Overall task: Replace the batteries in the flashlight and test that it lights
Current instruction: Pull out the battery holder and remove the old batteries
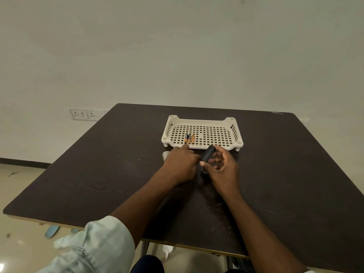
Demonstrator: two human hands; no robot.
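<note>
Pale rolled sleeve point(94, 247) nearest, on left arm. Both forearms reach over dark table point(78, 184). Right hand point(222, 168) curls around black flashlight point(207, 153), tilted, front end up near tray edge. Left hand point(180, 164) knuckles up, fingers bent, fingertip at tray's front rim; grip unclear. White perforated tray point(202, 120) beyond, holding 3 batteries point(189, 138) side by side at front left. Wall socket point(83, 114) far left.

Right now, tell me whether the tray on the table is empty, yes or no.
No: three batteries lie side by side on the tray's perforated floor near its front left corner.
</note>
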